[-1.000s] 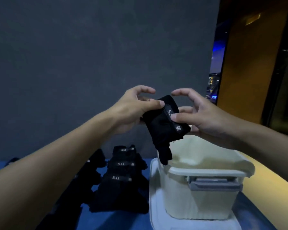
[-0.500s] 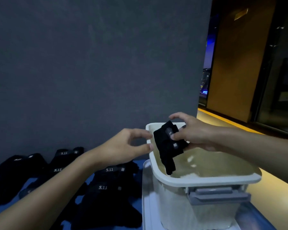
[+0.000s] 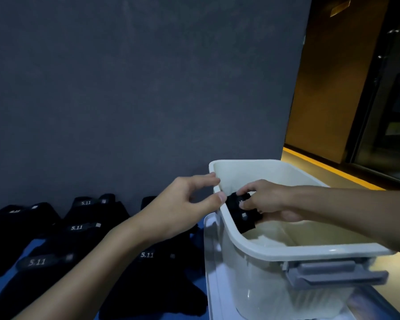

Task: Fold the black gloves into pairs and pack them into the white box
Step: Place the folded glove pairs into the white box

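My right hand grips a folded pair of black gloves and holds it inside the white box, just below the left rim. My left hand hovers at the box's left rim, thumb and fingers spread, holding nothing. Several loose black gloves with white "5.11" labels lie on the blue surface to the left of the box. The bottom of the box is partly hidden by its near wall.
The box stands on its white lid and has a grey latch on the near side. A dark grey wall rises right behind the gloves. To the right is a dim corridor with a yellow floor strip.
My right hand has carried the folded pair down from above the rim into the box. My left hand let go of it and stayed near the left rim. The view tilted down.
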